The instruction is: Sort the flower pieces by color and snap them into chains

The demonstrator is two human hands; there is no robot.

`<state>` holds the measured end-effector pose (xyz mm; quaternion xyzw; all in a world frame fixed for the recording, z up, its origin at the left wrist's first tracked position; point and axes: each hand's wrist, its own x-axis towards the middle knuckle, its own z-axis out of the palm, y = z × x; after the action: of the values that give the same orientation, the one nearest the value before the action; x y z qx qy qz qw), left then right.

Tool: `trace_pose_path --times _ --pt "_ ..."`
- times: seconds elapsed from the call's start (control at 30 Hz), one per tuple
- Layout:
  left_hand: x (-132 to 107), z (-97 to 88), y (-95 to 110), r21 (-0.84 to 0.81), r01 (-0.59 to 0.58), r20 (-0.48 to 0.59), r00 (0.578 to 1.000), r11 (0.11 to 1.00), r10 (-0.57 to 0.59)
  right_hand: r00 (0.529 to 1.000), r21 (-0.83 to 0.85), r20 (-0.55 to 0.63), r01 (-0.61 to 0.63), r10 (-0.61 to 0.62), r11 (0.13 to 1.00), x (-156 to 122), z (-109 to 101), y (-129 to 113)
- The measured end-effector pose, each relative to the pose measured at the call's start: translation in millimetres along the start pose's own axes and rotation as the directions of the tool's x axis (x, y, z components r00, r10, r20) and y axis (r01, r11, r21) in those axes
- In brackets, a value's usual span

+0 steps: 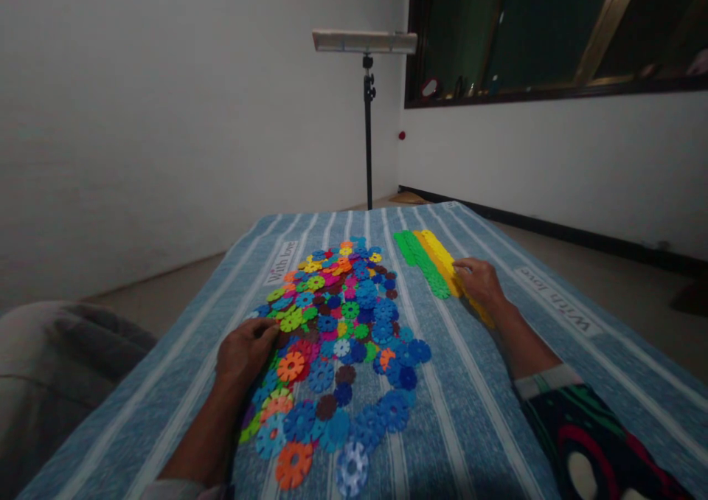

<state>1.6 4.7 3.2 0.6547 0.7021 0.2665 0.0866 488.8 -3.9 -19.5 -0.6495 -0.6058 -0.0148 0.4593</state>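
Note:
A heap of colourful snowflake-shaped plastic discs (337, 323) lies spread on a blue striped cloth (476, 411). My left hand (244, 349) rests on the heap's left edge, fingers curled over some discs; whether it grips one I cannot tell. To the right lie a green row (423, 262) and a yellow row (439, 257) of discs set side by side. My right hand (482, 280) is at the near end of the yellow row, fingers bent and pressed together on the pieces there.
A light panel on a black stand (368, 116) rises beyond the cloth's far edge. A dark window (553, 28) is on the right wall. A grey cushion or bedding (60, 360) lies at the left. Bare floor surrounds the cloth.

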Motion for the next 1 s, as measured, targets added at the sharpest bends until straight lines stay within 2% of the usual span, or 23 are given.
trace_pose_path --times 0.13,0.23,0.37,0.43,0.5,0.53,0.6,0.67,0.73,0.87,1.0 --pt "0.1 -0.3 -1.1 -0.013 -0.023 -0.009 1.000 1.000 0.023 0.998 0.056 -0.043 -0.035 0.037 0.998 -0.7 0.1 -12.4" --pt "-0.2 0.6 -0.7 -0.028 -0.026 -0.025 0.999 0.999 0.025 1.000 0.097 -0.016 0.001 0.001 0.995 -2.9 3.6 -27.1" --pt "-1.8 2.4 1.5 -0.030 -0.010 -0.022 1.000 1.000 0.010 0.989 0.133 0.086 0.108 -0.120 0.985 -13.1 17.1 -54.6" --pt "-2.9 3.2 2.7 -0.025 -0.012 -0.008 1.000 1.000 0.012 0.965 0.144 0.156 0.186 -0.208 0.972 -22.5 26.0 -72.1" --pt "-4.0 4.0 3.5 -0.016 -0.008 0.006 1.000 1.000 0.008 0.910 0.154 0.254 0.297 -0.328 0.943 -33.1 33.3 -90.6" --pt "-4.5 4.4 3.8 -0.012 -0.003 0.010 1.000 1.000 0.003 0.867 0.162 0.307 0.359 -0.393 0.919 -38.3 35.8 -99.5" --pt "-5.4 5.3 4.0 -0.015 0.010 0.022 1.000 1.000 -0.010 0.752 0.200 0.407 0.479 -0.518 0.854 -47.0 38.1 -115.2" --pt "-6.2 6.1 3.9 -0.025 0.023 0.031 0.999 0.999 -0.022 0.654 0.259 0.463 0.546 -0.598 0.797 -53.2 38.0 -126.8" --pt "-7.0 7.0 4.1 -0.031 0.028 0.027 0.999 0.999 -0.027 0.591 0.306 0.486 0.575 -0.644 0.759 -57.5 37.0 -134.2" --pt "-9.9 7.7 6.4 -0.036 0.031 0.009 0.999 0.999 -0.031 0.531 0.342 0.518 0.589 -0.670 0.732 -65.3 37.9 -139.5" --pt "-14.3 7.1 9.7 -0.035 0.046 0.021 0.999 0.998 -0.045 0.512 0.350 0.520 0.603 -0.684 0.717 -76.2 43.4 -140.0"
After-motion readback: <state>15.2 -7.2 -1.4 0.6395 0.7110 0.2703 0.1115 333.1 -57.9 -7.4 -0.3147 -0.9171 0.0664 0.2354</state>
